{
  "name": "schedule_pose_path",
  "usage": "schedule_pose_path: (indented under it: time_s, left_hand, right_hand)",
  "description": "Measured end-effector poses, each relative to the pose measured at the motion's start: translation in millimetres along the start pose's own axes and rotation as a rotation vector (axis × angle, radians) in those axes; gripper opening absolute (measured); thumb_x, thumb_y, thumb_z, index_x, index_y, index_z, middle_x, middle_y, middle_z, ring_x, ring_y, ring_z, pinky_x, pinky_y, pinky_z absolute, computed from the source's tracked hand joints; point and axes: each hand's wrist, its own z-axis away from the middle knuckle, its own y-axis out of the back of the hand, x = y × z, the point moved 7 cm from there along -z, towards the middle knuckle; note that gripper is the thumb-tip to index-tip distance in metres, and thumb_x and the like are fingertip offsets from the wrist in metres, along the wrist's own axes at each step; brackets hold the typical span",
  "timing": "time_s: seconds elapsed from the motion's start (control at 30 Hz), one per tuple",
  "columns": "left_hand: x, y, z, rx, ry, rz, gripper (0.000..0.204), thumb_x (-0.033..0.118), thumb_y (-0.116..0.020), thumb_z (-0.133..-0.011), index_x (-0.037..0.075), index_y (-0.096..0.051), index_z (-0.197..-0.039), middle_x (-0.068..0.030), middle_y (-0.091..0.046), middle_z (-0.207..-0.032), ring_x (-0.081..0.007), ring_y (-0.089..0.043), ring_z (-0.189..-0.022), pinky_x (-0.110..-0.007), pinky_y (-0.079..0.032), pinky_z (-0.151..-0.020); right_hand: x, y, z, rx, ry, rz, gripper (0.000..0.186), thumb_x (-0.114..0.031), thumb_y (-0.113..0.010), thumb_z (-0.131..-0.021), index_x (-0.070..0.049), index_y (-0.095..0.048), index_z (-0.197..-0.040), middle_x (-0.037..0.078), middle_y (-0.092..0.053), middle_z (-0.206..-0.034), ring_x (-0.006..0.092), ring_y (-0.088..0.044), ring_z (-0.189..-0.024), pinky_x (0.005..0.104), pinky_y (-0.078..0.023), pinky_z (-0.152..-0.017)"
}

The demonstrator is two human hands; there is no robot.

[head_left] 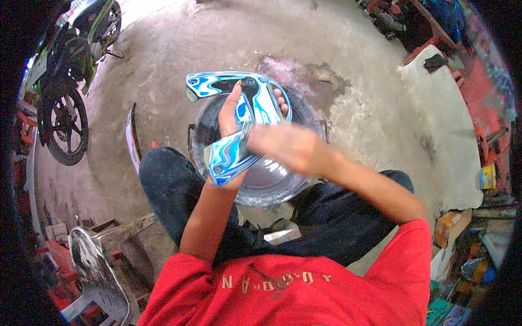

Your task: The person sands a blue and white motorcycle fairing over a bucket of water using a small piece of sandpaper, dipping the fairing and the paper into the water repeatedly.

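Observation:
A curved panel with blue and white swirls and black areas point(269, 100) is held up over a round basin with side handles point(255, 193). My left hand point(231, 106) is shut on the panel, its thumb upright on the inner edge and other fingertips curled round the right side. My right hand point(293, 149) is across the panel's lower arm, smeared by motion; whether it grips anything is unclear.
A motorbike point(68, 125) stands at the left, near a long curved strip point(132, 138). A scuffed chair point(95, 261) is at lower left. Clutter, a cardboard box point(451, 225) and a yellow container point(488, 177) line the right. My bent legs point(174, 190) flank the basin.

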Motion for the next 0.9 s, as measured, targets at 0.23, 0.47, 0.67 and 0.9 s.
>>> schedule_pose_path:
  time_s: [0.23, 0.47, 0.67, 0.9]
  left_hand:
    - [2, 2, -4, -0.024, 0.049, -0.105, 0.070, 0.054, -0.055, -0.098, -0.007, -0.053, -0.133, -0.0259, -0.067, -0.118, -0.0354, -0.068, -0.105, -0.049, -0.055, -0.096]
    - [8, -2, -4, -0.059, 0.078, -0.212, 0.059, 0.049, -0.055, -0.100, -0.003, -0.058, -0.128, -0.0271, -0.069, -0.112, -0.0381, -0.070, -0.099, -0.049, -0.058, -0.092]
    - [3, 3, 2, -0.127, 0.247, -0.165, 0.058, 0.048, -0.056, -0.100, -0.004, -0.061, -0.126, -0.0263, -0.070, -0.114, -0.0389, -0.070, -0.103, -0.053, -0.057, -0.094]
    - [1, 27, 13, -0.037, 0.300, -0.160, 0.056, 0.048, -0.057, -0.100, -0.003, -0.062, -0.123, -0.0286, -0.067, -0.116, -0.0379, -0.068, -0.102, -0.048, -0.057, -0.089]
  right_hand:
    - [11, 7, 3, -0.078, 0.037, -0.070, 0.035, -0.017, -0.056, -0.092, -0.002, -0.067, -0.122, 0.014, -0.067, -0.129, 0.0265, -0.065, -0.121, 0.0408, -0.051, -0.106]
    - [16, 17, 0, -0.053, 0.015, -0.072, 0.035, -0.015, -0.058, -0.092, -0.003, -0.068, -0.122, 0.012, -0.068, -0.130, 0.0265, -0.067, -0.121, 0.0403, -0.054, -0.103]
    - [-14, 11, 8, -0.158, 0.225, -0.040, 0.038, -0.015, -0.058, -0.092, -0.003, -0.063, -0.128, 0.014, -0.067, -0.132, 0.0294, -0.066, -0.119, 0.0409, -0.052, -0.105]
    - [-27, 8, 16, -0.200, 0.183, -0.059, 0.042, -0.014, -0.058, -0.090, -0.003, -0.063, -0.130, 0.015, -0.065, -0.134, 0.0304, -0.064, -0.123, 0.0428, -0.053, -0.103]
